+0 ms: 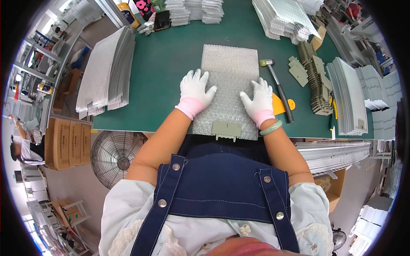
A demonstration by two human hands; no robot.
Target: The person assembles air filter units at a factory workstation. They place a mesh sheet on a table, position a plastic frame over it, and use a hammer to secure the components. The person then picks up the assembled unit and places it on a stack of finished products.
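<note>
Partly, both gloved hands [196, 90] [259, 101] hide the silvery sheet [228, 96].

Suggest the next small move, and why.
Probably have the right hand check the grey-green plate's seating: it lies at the near edge of the mesh panel, neither hand is on it, and the left hand could steady the panel.

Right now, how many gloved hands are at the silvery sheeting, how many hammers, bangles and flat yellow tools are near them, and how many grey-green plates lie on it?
Gloved left hand and right hand: 2
Hammer: 1
Bangle: 1
Flat yellow tool: 1
Grey-green plate on the silvery sheeting: 1
Total: 6
</note>
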